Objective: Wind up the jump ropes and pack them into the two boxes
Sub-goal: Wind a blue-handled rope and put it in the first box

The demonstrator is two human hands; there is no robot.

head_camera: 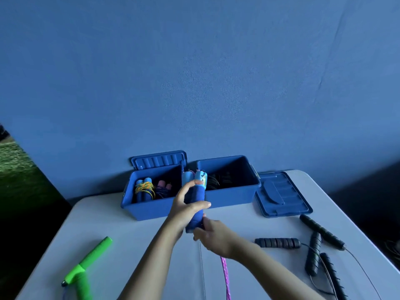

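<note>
Blue foam handles point(194, 198), paired upright, sat clamped in the curled fingers point(200, 205) of the left hand point(184, 210); just below them the right hand point(213, 237) pinched the pink cord point(225, 276) where it left the handle base. Foam looked light and grippy, the cord limp and likely to slip loose, so a hold close to the handles seemed best. Beyond the fingertips stood the two boxes point(151, 210), open and partly filled.
</note>
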